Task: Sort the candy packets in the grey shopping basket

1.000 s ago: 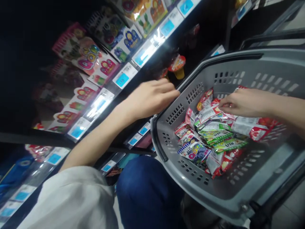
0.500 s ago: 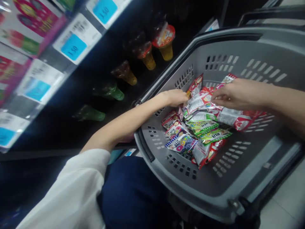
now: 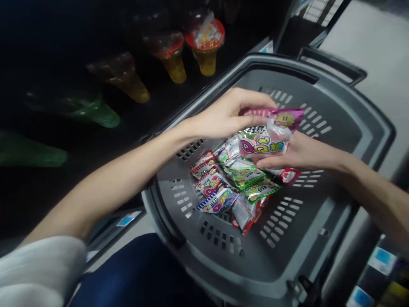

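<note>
A pink candy packet (image 3: 265, 143) with colourful lettering is held up over the grey basket (image 3: 198, 256). My left hand (image 3: 236, 110) grips its upper edge between thumb and fingers. From the right, my right hand (image 3: 295, 153) holds the packet's lower right side, its thumb at the bottom edge; its other fingers are hidden behind the packet. Below lie several small packets in the basket: green ones (image 3: 246, 174), a blue-striped one (image 3: 219, 201), red-edged ones (image 3: 211, 181) and a silver-backed one (image 3: 244, 213).
On the dark shelf at left stand several clear-wrapped cone cups, including an orange-topped cup (image 3: 206, 47) and a green one (image 3: 92, 111). The basket's handle (image 3: 335, 64) sticks out at the far side. Price tags (image 3: 381, 258) show at lower right, and pale floor (image 3: 377, 55) at upper right.
Both hands were down among the packets; now they hold the pink packet up together above the pile. The view has shifted, bringing the cups closer and dropping the upper shelf labels out of view.
</note>
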A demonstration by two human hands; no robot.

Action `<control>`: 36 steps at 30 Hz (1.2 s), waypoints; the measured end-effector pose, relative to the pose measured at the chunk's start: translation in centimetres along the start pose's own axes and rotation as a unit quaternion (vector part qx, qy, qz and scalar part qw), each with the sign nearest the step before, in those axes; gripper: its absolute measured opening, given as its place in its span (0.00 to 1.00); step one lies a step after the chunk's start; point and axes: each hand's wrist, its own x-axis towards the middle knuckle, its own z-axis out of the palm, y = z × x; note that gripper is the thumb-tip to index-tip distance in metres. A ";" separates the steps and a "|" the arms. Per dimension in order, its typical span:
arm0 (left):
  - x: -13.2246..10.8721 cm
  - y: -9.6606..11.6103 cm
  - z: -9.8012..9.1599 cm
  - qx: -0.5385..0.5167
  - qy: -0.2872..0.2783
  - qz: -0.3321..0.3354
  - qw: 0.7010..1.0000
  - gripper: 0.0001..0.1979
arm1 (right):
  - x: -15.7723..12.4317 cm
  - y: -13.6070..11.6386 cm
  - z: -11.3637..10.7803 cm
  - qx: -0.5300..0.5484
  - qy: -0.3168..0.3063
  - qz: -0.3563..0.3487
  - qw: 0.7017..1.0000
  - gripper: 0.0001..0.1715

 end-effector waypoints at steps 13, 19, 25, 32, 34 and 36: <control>0.1 -0.4 0.0 -0.107 0.246 -0.012 0.963 0.14 | -0.7 -1.8 -1.9 0.030 0.024 0.024 0.999 0.27; 0.0 -0.5 -0.6 -0.051 0.283 -0.004 0.958 0.10 | -0.9 -2.0 -1.6 0.008 0.021 0.009 1.000 0.30; -0.1 -0.6 -0.5 -0.045 0.286 0.024 0.957 0.10 | -0.8 -2.1 -1.6 -0.006 0.029 0.016 0.999 0.31; -0.4 -0.2 -0.6 -0.015 0.259 0.024 0.966 0.10 | -0.9 -2.0 -1.6 -0.031 0.010 0.004 0.999 0.27; -0.4 -0.2 -0.7 0.003 0.251 0.026 0.968 0.11 | -0.8 -2.0 -1.6 -0.037 0.011 -0.002 0.999 0.26; -0.4 -0.2 -0.8 0.016 0.250 0.030 0.968 0.12 | -0.8 -1.9 -1.6 -0.036 0.017 -0.008 0.999 0.26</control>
